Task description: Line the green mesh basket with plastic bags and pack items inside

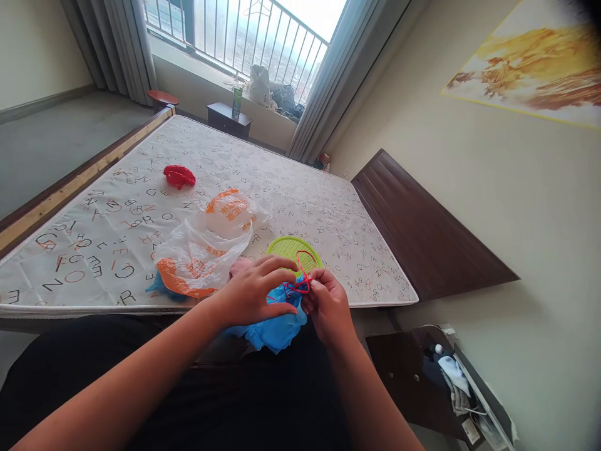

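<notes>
The red string (306, 280) is pinched between the thumb and index finger of the right hand (331, 307), perhaps because such thin material needs a steady grip. Its loop rises over the green basket (287, 246), which lies on the mattress (117, 232) just beyond the hands. The blue bag (279, 332) is below the string, near the body, probably so that both hands can work on it comfortably. The clear bag (190, 241) lies to the left, within reach.

The left hand (256, 291) comes from the left with its back upward; its thumb is wide apart from its fingers, around the string and the bag. Whether a fingertip touches the string, I cannot tell. The right forearm rises steeply, with the fingers turned inward.
</notes>
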Motion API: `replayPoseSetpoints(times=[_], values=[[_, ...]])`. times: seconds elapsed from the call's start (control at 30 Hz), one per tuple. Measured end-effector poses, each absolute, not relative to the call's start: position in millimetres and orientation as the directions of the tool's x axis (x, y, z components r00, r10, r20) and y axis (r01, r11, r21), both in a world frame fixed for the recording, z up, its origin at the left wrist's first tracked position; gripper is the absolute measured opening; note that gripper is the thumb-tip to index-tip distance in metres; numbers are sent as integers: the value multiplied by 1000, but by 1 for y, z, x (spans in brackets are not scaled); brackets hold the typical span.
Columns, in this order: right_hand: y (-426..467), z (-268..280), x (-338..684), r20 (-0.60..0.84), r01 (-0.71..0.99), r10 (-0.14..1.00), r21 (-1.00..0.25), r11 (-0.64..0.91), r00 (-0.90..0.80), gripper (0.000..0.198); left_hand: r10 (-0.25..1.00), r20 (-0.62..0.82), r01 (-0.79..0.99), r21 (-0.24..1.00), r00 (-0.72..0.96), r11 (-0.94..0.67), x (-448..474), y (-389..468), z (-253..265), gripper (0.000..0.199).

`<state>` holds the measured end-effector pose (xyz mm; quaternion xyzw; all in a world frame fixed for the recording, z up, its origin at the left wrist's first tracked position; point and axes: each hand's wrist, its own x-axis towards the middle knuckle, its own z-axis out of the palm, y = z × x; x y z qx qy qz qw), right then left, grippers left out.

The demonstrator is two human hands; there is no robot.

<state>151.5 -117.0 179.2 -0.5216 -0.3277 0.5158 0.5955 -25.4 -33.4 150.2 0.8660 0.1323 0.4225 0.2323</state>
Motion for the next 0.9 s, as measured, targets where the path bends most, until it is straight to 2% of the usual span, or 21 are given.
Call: replayPoseSetpoints(times=[0.03, 0.1, 0.17, 0.27, 0.33, 0.47, 0.63, 0.7, 0.8, 0.83, 0.9], values=[[-117, 180, 151, -152, -273, 956, -959, -80, 252, 19, 407, 679, 38, 489, 611, -872, -25, -35, 151, 28], [-117, 180, 150, -152, -272, 958, -959, -83, 243, 19, 409, 678, 32, 495, 611, -868, -24, -38, 153, 12], [-116, 180, 150, -146, -272, 957, -959, -75, 250, 20, 468, 643, -12, 595, 606, -803, -26, -39, 155, 5], [-112, 181, 153, -160, -296, 940, -953, -67, 301, 21, 584, 537, -150, 801, 609, -580, -35, -34, 159, 11], [-110, 181, 158, -189, -338, 922, -939, -69, 337, 21, 641, 489, -295, 871, 591, -393, -43, -26, 160, 18], [-107, 180, 168, -231, -433, 889, -901, -41, 397, 26, 763, 422, -562, 822, 491, -93, -59, -6, 164, 26], [-107, 175, 173, -237, -466, 883, -885, -24, 404, 28, 874, 356, -747, 665, 332, 14, -83, 6, 179, 47], [-107, 175, 170, -231, -467, 892, -884, -25, 389, 27, 901, 323, -773, 634, 290, 21, -89, 9, 183, 48], [-108, 178, 165, -192, -452, 910, -892, -5, 367, 24, 941, 251, -777, 629, 229, 21, -87, 14, 179, 32], [-108, 179, 164, -173, -445, 916, -896, 6, 361, 23, 952, 217, -749, 662, 217, 20, -83, 16, 175, 29], [-109, 181, 162, -138, -435, 924, -900, 34, 357, 21, 967, 156, -621, 784, 201, 2, -73, 18, 164, 37]])
